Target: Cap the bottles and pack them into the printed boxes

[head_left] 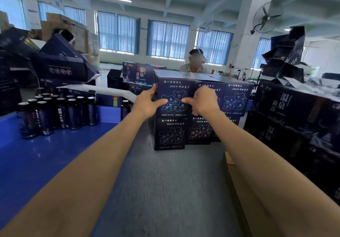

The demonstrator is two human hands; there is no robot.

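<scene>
One upright printed box, left hand, right hand gripping

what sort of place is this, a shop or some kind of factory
Most likely a factory packing floor, not a shop: stacks of identical printed boxes, a cluster of dark bottles waiting on a blue table, and a wall fan on a pillar.

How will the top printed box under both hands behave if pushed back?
The top printed box looks like closed, square-edged card, so probably stiff where the left hand and right hand grip its sides. It rests flat on a lower box, so it should slide rather than tip. If filled with bottles like those beside it, likely heavy.
</scene>
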